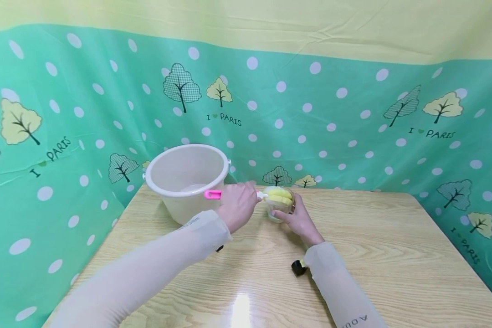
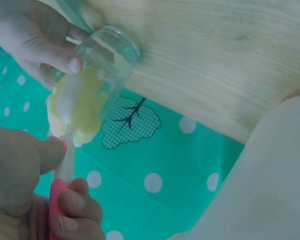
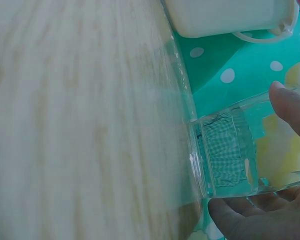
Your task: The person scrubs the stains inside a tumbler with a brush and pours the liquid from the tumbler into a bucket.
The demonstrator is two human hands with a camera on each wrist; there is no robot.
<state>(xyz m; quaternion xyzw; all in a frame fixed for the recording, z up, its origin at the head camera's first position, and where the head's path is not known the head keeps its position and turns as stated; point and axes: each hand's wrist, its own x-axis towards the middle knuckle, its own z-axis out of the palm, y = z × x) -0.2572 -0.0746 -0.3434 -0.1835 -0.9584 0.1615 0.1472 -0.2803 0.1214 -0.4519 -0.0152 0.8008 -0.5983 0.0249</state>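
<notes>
My left hand (image 1: 238,207) grips the pink and white handle (image 1: 212,195) of a sponge cup brush, its thumb along the handle in the left wrist view. The yellow and white sponge head (image 2: 85,107) sits at the mouth of a clear glass (image 2: 121,47), partly inside it. Fingers and thumb of my right hand (image 1: 298,222) hold that glass around its side. Tilted in the left wrist view, the glass has its base away from the brush. Yellow sponge (image 3: 280,150) shows through the glass wall in the right wrist view.
A white bucket (image 1: 172,193) stands at the back left of the wooden table (image 1: 373,237), close behind my left hand. A green dotted curtain (image 1: 332,109) hangs around the table's back and sides. Small black pieces (image 1: 298,268) show at the wrists.
</notes>
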